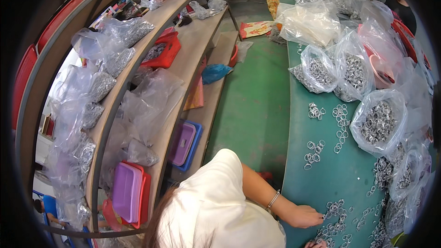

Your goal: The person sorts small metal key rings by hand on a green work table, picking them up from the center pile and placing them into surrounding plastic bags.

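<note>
My left hand (304, 216), with a bracelet at the wrist, rests low over the green tabletop (298, 174). Its fingers are curled together at the edge of a loose pile of small silver rings (337, 216); what they pinch, if anything, is too small to make out. Just below, only a sliver of my right hand (317, 244) enters at the bottom edge, beside the same rings, and its grip is hidden. Smaller ring clusters (314, 152) lie farther up the table. An open clear plastic bag (356, 140) full of rings stands at the right.
More ring-filled bags (318, 71) crowd the table's far right side. To the left, wooden shelves (195, 59) carry bagged parts, a red basket (167, 50) and purple trays (127, 193). A green floor aisle (250, 96) runs between. Another person (400, 11) is at the upper right.
</note>
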The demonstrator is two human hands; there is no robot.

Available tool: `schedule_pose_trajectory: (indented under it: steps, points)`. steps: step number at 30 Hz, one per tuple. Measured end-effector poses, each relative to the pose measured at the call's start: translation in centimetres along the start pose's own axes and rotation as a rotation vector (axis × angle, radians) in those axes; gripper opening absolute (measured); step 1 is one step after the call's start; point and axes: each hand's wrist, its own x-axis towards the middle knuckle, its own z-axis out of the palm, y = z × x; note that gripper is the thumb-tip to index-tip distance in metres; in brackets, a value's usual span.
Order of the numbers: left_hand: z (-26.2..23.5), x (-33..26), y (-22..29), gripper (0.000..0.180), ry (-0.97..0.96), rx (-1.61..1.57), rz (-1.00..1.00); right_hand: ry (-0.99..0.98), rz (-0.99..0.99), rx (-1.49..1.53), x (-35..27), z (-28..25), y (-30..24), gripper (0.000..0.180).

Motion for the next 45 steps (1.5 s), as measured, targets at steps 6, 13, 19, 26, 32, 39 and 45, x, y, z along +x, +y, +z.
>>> schedule_pose_trajectory:
  steps: [6, 13, 19, 26, 32, 39, 45]
  points:
    - [0.0, 0.8, 2.6, 0.032, 0.025, -0.507, 0.164, 0.017, 0.016, -0.132, -1.7, 0.6, 0.2, 0.024]
    - [-1.3, 0.9, 3.0, 0.018, 0.17, -0.534, 0.141, -0.075, 0.056, 0.411, -1.1, 1.6, 0.4, 0.026]
    - [-4.1, 0.8, 4.0, 0.011, -0.09, -0.628, -0.102, -0.094, 0.045, 0.379, -1.6, 2.3, -0.3, 0.011]
    - [-4.5, -0.6, 5.3, 0.013, -0.058, -0.436, -0.057, -0.009, -0.132, 0.007, -3.6, 3.4, -2.3, 0.015]
    - [-4.6, -0.8, 4.8, 0.013, -0.085, -0.637, -0.153, 0.046, -0.147, 0.069, -4.5, 3.7, -2.3, 0.012]
    - [-4.3, -1.4, 5.7, 0.011, 0.08, -0.492, -0.012, 0.147, -0.355, -0.122, -4.7, 4.5, -1.8, 0.012]
    - [-4.1, -1.6, 5.0, 0.012, 0.053, -0.325, 0.194, 0.15, -0.284, -0.316, -4.7, 4.8, -1.9, 0.012]
